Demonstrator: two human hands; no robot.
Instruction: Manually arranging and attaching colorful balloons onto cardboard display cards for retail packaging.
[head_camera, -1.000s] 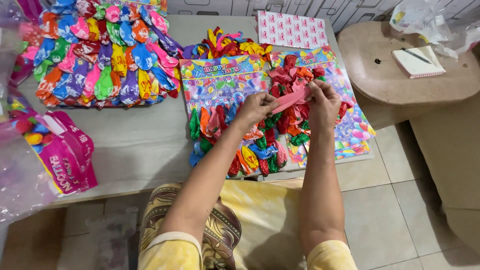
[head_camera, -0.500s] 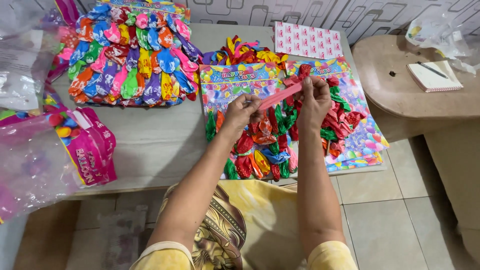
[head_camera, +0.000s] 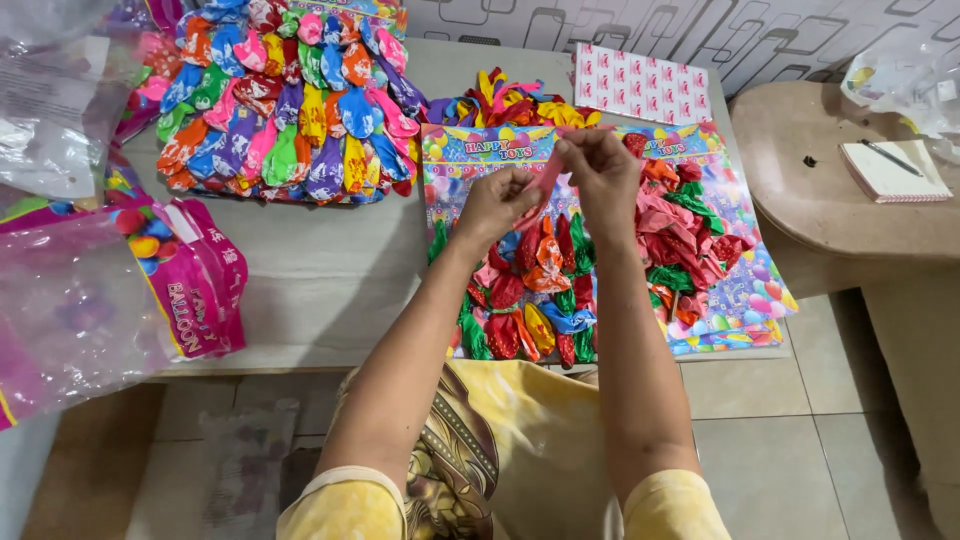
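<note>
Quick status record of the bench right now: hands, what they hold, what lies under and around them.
left hand: pinching one end of the pink balloon
right hand: pinching its other end
below hands: printed card with balloons fixed on it
right of it: second card, partly filled
far left: finished balloon sheet
near left: pink balloon bag
side stool: notebook with pen

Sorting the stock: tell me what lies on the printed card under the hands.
On the printed card lie flat balloons in red, green, orange and yellow. The left hand and right hand pinch a pink balloon, covering the card's middle.
</note>
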